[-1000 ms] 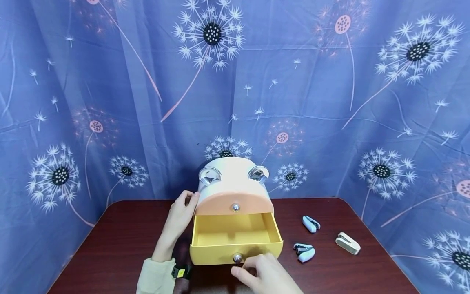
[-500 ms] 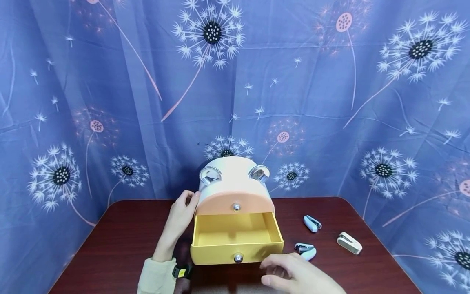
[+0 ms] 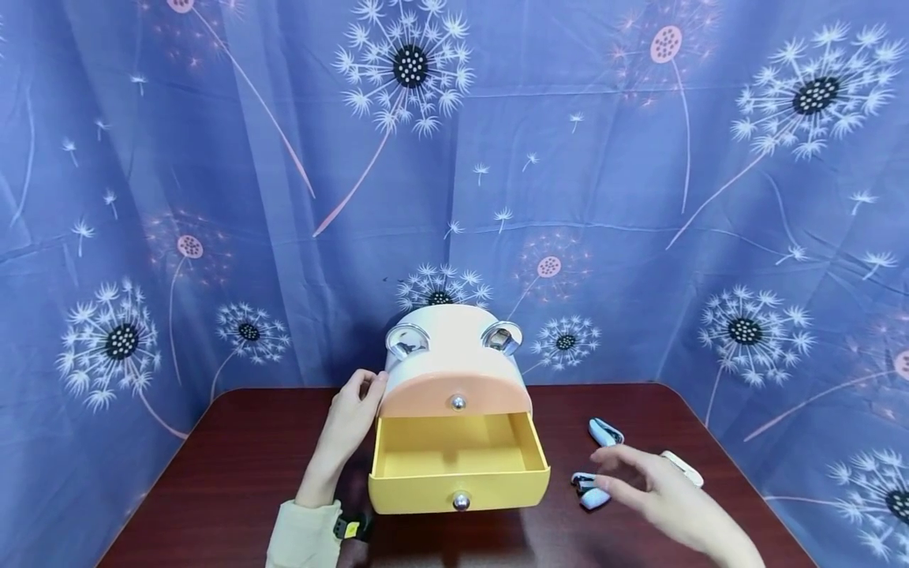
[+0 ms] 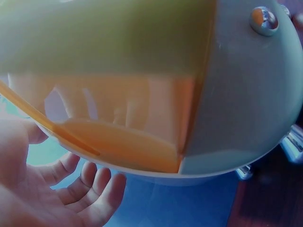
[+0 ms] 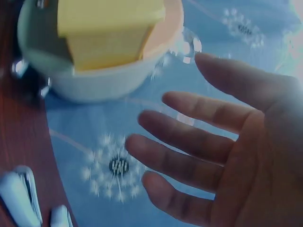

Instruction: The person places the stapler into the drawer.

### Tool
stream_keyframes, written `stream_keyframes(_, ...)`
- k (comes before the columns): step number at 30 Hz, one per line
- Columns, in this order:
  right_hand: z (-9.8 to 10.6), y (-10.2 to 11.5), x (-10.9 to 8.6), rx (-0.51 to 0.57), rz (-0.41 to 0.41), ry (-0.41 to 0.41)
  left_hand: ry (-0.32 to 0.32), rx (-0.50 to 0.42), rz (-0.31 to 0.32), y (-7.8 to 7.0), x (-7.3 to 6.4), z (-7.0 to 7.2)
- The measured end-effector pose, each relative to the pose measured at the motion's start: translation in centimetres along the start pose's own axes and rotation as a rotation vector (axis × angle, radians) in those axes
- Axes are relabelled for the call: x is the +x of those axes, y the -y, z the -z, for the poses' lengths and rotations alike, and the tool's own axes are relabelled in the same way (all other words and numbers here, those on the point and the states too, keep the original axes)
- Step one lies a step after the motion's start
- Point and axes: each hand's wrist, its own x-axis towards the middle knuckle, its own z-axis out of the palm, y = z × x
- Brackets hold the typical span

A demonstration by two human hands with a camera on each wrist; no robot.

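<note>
A small white drawer box (image 3: 454,339) with two mirrored, eye-like discs stands at the back of the table. Its yellow lower drawer (image 3: 419,495) is pulled out, with nothing inside; the peach upper drawer (image 3: 419,394) is closed. My left hand (image 3: 351,414) touches the box's left side, fingers relaxed along it. Over the right of the table my right hand (image 3: 653,485) is spread and holds nothing. Below its fingertips lies a light blue mini stapler (image 3: 595,498), partly hidden. Another light blue stapler (image 3: 605,431) is just behind, and a cream stapler (image 3: 685,467) shows past the knuckles.
The dark red wooden table (image 3: 241,473) has rounded back corners. A blue dandelion-print curtain (image 3: 298,260) hangs close behind the box and along both sides. Round silver knobs (image 3: 461,501) stick out from the drawer fronts.
My right hand has moved from beside the lower drawer's knob rightward to above the staplers, its fingers spreading. The left hand and the pulled-out drawer have stayed put.
</note>
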Motion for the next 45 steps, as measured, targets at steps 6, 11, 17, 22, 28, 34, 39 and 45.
stream_keyframes(6, 1.7, -4.1, -0.1, -0.06, -0.127, -0.133, -0.001, 0.013, 0.013, -0.2, -0.1, 0.1)
stream_keyframes(11, 2.9, -8.5, -0.5, -0.166, -0.218, -0.22, -0.004, 0.017, 0.009, -0.2, -0.1, 0.2)
stream_keyframes(17, 3.2, -12.6, -1.2, -0.288, -0.243, -0.372, 0.004, 0.012, 0.005, -0.1, 0.0, 0.2)
stream_keyframes(22, 2.9, -15.0, -1.8, -0.293, -0.271, -0.41, 0.001, 0.012, 0.002, -0.1, -0.1, 0.1)
stream_keyframes(28, 2.2, -17.7, -2.5, -0.244, -0.361, -0.354, -0.004, 0.006, 0.001, -0.1, 0.0, 0.0)
stream_keyframes(34, 1.6, -19.1, -2.6, -0.212, -0.45, -0.256, -0.011, 0.022, -0.01, -0.1, 0.1, 0.0)
stream_keyframes(39, 1.3, -19.6, -2.7, -0.257, -0.493, -0.191, -0.008, 0.021, -0.008, 0.1, 0.0, -0.1)
stream_keyframes(45, 1.2, -19.5, -3.0, -0.286, -0.512, -0.186, -0.001, 0.003, -0.01, 0.0, -0.1, -0.1)
